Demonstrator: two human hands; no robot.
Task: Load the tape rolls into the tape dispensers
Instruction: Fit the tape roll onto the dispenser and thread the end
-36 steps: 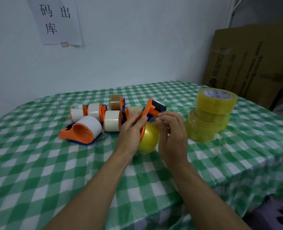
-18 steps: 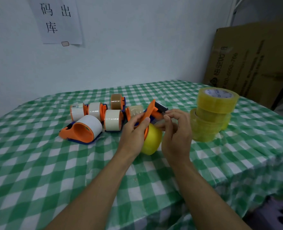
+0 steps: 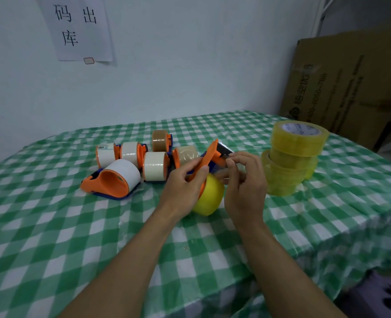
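The left hand (image 3: 185, 187) grips the orange dispenser (image 3: 209, 154) by its side plate, held tilted over the checked tablecloth (image 3: 52, 226). The yellow tape roll (image 3: 210, 198) sits in it. The right hand (image 3: 245, 187) pinches thumb and forefinger at the dispenser's black cutter end, seemingly on the loose tape end (image 3: 228, 159). From the dispenser, the stack of yellow rolls (image 3: 293, 157) stands at 3 o'clock and the loaded dispensers (image 3: 130, 154) lie at 10 o'clock.
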